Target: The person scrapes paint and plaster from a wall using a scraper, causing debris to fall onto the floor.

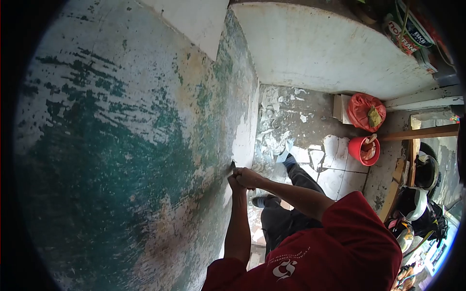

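Both my hands are closed together, low on the wall [126, 160], which has worn green and white paint. My left hand [236, 183] and my right hand [248, 178] overlap around a small scraper [233, 165], its dark blade showing above the fingers. The blade's tip is at the edge of a white patch [244, 138] on the wall. Most of the scraper's handle is hidden in the hands. Loose paint flakes [274, 138] lie on the floor beside the wall.
My feet stand on the broken tiled floor [331, 182]. A red bucket [357, 151] and a red plastic bag [361, 109] are at the right. Beyond them are wooden planks [417, 133] and helmets [413, 203]. Paint tins [403, 36] sit on a ledge at the top right.
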`<move>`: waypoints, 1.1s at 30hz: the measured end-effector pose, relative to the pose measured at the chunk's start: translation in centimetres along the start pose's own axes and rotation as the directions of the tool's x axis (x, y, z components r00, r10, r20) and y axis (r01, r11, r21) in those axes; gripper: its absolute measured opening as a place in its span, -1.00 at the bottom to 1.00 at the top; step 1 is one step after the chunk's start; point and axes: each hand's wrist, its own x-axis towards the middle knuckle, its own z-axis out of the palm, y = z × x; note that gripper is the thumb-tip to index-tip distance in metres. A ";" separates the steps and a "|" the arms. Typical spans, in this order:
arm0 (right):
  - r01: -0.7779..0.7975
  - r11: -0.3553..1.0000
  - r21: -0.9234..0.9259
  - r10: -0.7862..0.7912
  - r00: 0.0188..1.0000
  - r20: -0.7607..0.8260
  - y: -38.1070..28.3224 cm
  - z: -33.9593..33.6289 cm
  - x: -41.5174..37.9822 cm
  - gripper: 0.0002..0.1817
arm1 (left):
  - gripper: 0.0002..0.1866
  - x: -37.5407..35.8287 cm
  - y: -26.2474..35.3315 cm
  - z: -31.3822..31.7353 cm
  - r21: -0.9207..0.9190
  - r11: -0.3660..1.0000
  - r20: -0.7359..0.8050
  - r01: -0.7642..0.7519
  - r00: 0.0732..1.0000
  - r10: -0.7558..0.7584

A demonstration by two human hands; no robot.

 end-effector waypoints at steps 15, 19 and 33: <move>0.528 0.801 -0.281 -0.594 0.758 -0.269 3.7 1.3 0.4 -0.71 | -0.84 -1.2 -0.6 2.5 -0.331 0.939 0.150 0.093 0.988 -0.045; -0.040 0.999 -0.026 0.039 0.999 -0.019 -1.7 -1.5 0.2 -0.69 | -0.87 2.3 -0.3 -2.5 0.229 0.963 0.017 -0.141 0.990 0.141; 0.182 0.976 -0.122 -0.193 0.977 -0.086 1.8 -1.4 0.1 -0.70 | -0.90 1.2 -1.8 -0.3 -0.294 0.954 -0.125 -0.052 0.992 0.015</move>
